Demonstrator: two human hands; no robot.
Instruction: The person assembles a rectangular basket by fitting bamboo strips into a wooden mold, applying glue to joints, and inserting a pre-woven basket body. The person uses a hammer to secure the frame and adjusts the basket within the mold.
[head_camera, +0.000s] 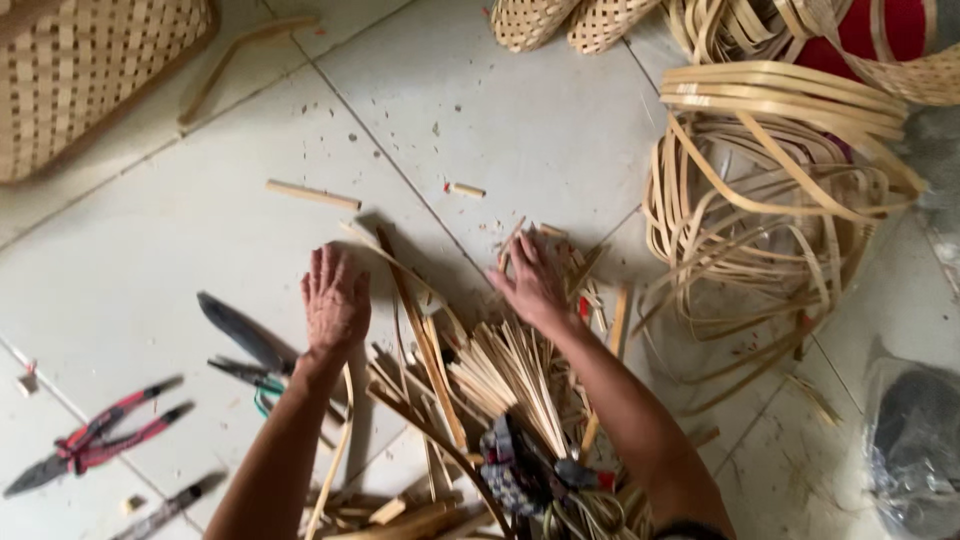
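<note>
two open hands, left hand (335, 300) and right hand (530, 280), press flat on one bamboo splint pile (500, 380), grip empty.

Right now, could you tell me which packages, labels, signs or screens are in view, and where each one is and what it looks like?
No labels, signs or screens show.
Plastic bag: on the tiled floor at the lower right edge, clear and crumpled, with something dark grey inside; its contents cannot be told.
</note>
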